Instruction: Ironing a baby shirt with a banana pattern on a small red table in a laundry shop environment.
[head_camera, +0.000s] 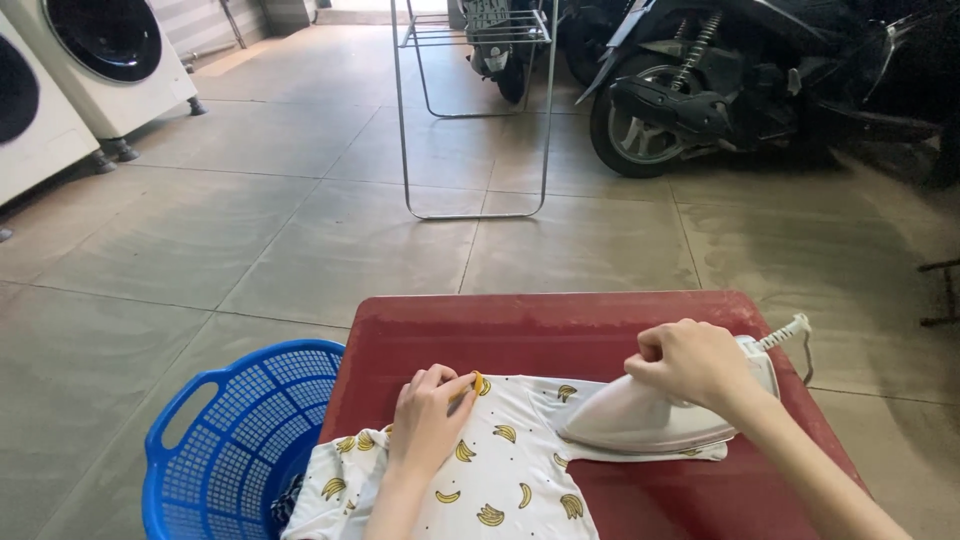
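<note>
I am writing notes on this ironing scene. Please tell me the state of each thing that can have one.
Iron: flat on a sleeve of the shirt, held by the right hand.
Banana-print shirt: spread on the red table, pressed down by the left hand.
Blue laundry basket: upright on the floor, some cloth inside.
Washing machines: doors shut.
Drying rack: unfolded, bare.
Scooter: parked.

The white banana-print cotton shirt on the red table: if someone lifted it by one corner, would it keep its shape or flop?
The white banana-print cotton shirt would likely flop: its edge already drapes over the red table toward the blue plastic basket. It looks thin and light. It may slide when pushed, since the left hand pins it while the right hand holds the white iron.
</note>
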